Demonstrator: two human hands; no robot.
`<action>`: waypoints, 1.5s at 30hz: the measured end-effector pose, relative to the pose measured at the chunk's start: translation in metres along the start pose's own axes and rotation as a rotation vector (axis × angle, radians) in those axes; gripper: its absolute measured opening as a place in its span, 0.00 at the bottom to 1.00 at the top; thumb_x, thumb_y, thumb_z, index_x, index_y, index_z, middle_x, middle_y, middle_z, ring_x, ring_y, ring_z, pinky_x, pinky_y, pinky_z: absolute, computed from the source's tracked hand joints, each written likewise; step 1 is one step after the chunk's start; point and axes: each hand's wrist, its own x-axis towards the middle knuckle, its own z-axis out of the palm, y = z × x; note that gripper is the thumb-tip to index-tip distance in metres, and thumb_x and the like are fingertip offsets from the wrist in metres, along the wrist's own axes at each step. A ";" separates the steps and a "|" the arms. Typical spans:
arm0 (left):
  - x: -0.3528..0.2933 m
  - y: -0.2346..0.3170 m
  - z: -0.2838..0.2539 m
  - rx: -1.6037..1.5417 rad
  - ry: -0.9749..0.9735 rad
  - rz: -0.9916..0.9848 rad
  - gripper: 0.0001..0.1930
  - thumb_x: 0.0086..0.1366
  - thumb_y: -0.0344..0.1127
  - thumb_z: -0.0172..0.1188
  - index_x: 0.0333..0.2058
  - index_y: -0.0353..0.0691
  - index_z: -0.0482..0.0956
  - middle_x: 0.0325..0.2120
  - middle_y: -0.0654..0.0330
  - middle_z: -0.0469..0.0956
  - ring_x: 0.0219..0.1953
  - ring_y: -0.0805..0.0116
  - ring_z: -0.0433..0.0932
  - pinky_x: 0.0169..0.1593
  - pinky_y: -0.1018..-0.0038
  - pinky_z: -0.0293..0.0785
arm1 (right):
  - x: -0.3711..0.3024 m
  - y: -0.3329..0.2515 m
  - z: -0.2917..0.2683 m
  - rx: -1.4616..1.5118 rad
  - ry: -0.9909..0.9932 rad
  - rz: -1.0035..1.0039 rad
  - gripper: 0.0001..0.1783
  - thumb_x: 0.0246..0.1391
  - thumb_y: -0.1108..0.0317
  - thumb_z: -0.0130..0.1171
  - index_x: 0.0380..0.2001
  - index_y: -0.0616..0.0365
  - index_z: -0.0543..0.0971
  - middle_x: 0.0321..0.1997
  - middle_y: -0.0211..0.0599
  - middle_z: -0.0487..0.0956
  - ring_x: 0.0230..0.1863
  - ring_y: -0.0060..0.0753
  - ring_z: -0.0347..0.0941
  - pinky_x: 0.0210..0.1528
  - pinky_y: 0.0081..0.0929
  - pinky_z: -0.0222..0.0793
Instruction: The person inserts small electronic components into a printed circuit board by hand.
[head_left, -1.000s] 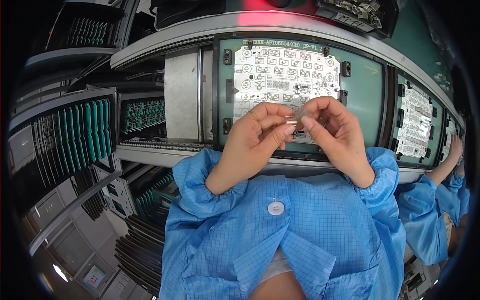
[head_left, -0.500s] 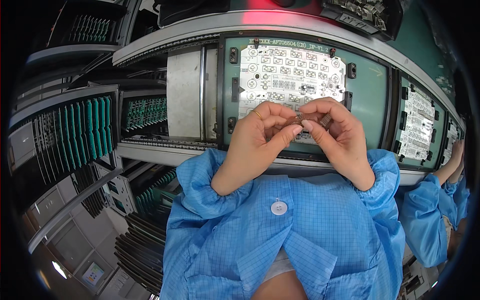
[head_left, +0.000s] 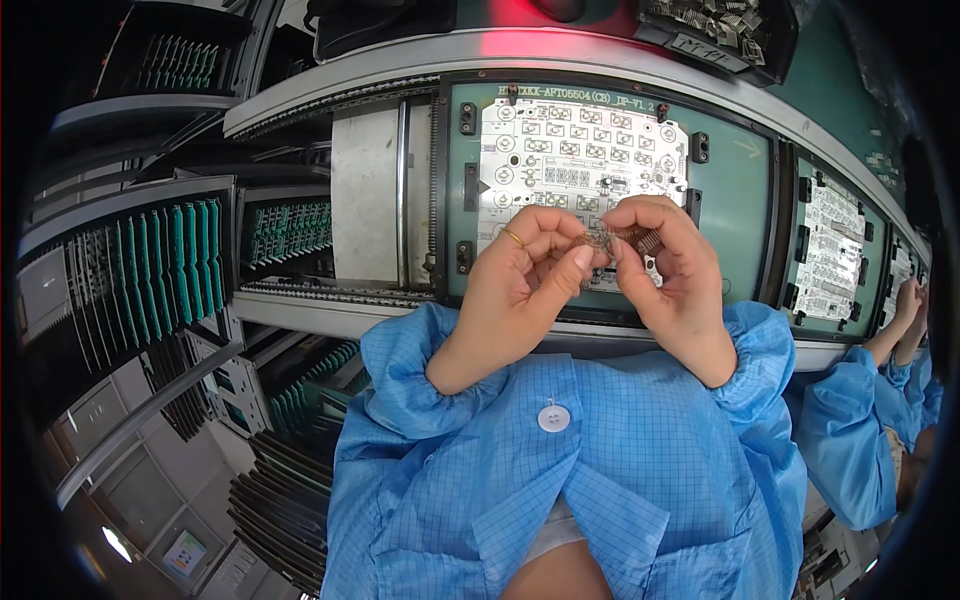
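Over the lower part of a white circuit board (head_left: 570, 150), both hands meet in a pinch. Between them is a small bunch of thin-legged metal parts (head_left: 602, 240), brownish and wiry; their exact kind is too small to make out. My left hand (head_left: 515, 290), with a ring on one finger, is closed on the left side of the bunch. My right hand (head_left: 680, 280) is closed on the other side, where a ribbed row of the same parts (head_left: 650, 242) shows between thumb and fingers. The board lies flat in a green carrier (head_left: 735, 220) with black clips, partly hidden by my hands.
A black bin (head_left: 720, 35) of loose metal parts stands beyond the rail. More boards in carriers (head_left: 832, 245) lie along the line at right, near another person's hand (head_left: 905, 310). Racks of green boards (head_left: 150, 265) stand at left, beside a metal roller (head_left: 404, 190).
My thumbs have drawn a little apart, and more of the wiry parts shows between my fingertips. Both hands stay over the board. The other person's hands at right have shifted slightly.
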 end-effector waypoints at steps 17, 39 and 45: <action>0.002 0.000 0.002 0.083 0.112 0.163 0.09 0.69 0.24 0.59 0.46 0.33 0.71 0.43 0.56 0.80 0.45 0.74 0.78 0.49 0.79 0.73 | 0.004 -0.007 -0.013 -0.239 -0.002 -0.071 0.13 0.56 0.86 0.60 0.45 0.65 0.76 0.44 0.32 0.77 0.39 0.15 0.71 0.36 0.15 0.68; 0.104 0.019 -0.037 1.025 -0.156 0.524 0.10 0.60 0.28 0.65 0.41 0.36 0.80 0.34 0.56 0.80 0.41 0.62 0.80 0.45 0.70 0.76 | 0.038 -0.005 -0.062 -0.505 0.005 -0.088 0.14 0.55 0.83 0.61 0.45 0.63 0.79 0.41 0.31 0.76 0.32 0.20 0.63 0.37 0.18 0.64; 0.110 0.008 -0.038 0.832 -0.111 0.427 0.11 0.62 0.29 0.65 0.43 0.36 0.80 0.35 0.57 0.83 0.40 0.63 0.82 0.47 0.71 0.78 | 0.036 0.003 -0.067 -0.494 0.037 -0.091 0.14 0.55 0.83 0.61 0.46 0.63 0.79 0.39 0.30 0.76 0.31 0.20 0.61 0.37 0.18 0.63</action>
